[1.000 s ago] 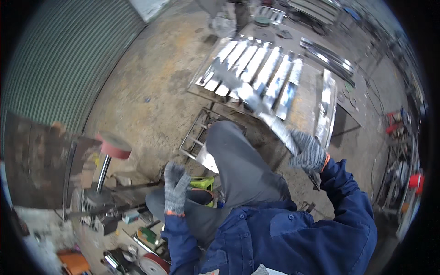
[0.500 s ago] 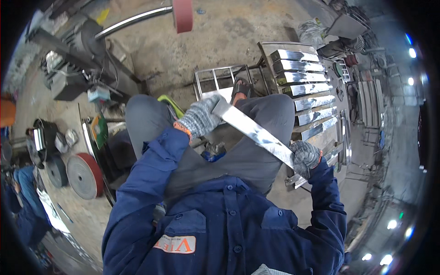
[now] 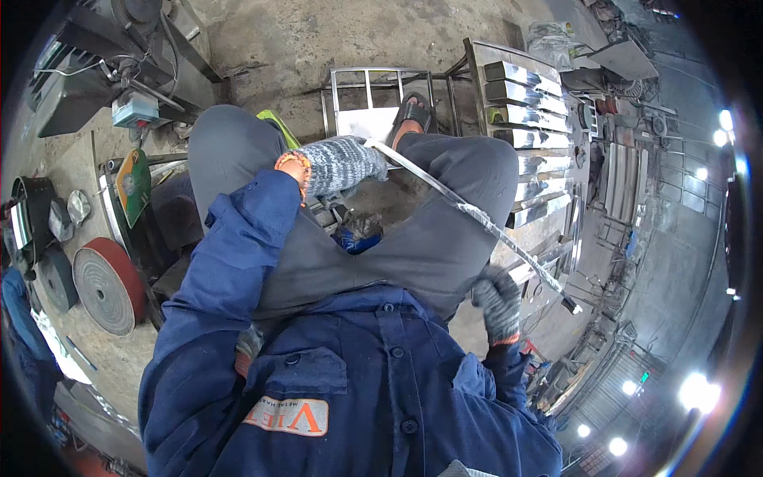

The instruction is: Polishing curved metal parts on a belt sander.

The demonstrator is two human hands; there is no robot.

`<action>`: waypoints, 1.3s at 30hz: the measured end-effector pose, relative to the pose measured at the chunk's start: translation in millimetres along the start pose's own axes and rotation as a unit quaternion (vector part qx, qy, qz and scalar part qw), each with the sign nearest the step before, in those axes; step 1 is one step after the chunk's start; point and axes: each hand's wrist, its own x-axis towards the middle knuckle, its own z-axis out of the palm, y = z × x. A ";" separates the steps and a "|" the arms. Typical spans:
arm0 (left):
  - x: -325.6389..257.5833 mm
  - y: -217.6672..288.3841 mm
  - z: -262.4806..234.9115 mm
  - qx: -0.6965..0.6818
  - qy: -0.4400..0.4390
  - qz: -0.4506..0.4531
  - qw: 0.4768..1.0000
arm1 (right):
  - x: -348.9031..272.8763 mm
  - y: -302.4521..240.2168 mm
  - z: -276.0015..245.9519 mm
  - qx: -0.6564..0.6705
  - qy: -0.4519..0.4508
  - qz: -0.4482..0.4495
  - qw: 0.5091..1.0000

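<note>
Seated on the concrete floor [image 3: 334, 40], knees apart in grey trousers [image 3: 445, 222], blue jacket sleeves reaching forward. Left hand [image 3: 343, 164] in a grey knitted glove, closed around the upper end of a long shiny metal strip [image 3: 469, 211]. Right hand [image 3: 499, 298] in a darker glove, curled near the strip's lower end; cannot tell whether actually gripping it or just beside it. Strip seen nearly edge-on, running as a thin bright line from the left hand above the lap, across the right thigh, down to a dark tip beyond the right knee. One sandalled foot [image 3: 411, 111] resting on a small metal frame [image 3: 381, 95] ahead. Just right of the frame, a row of polished metal pieces [image 3: 528, 103] laid side by side on a rack. At far left, a reddish abrasive wheel [image 3: 107, 282] flat on the floor, near a green-guarded tool [image 3: 133, 183] and dark machine parts [image 3: 48, 238].
</note>
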 end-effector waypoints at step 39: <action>38.9 -24.5 -81.9 -0.556 0.112 0.220 0.794 | 253.5 -190.3 66.7 0.633 -0.223 -0.229 0.705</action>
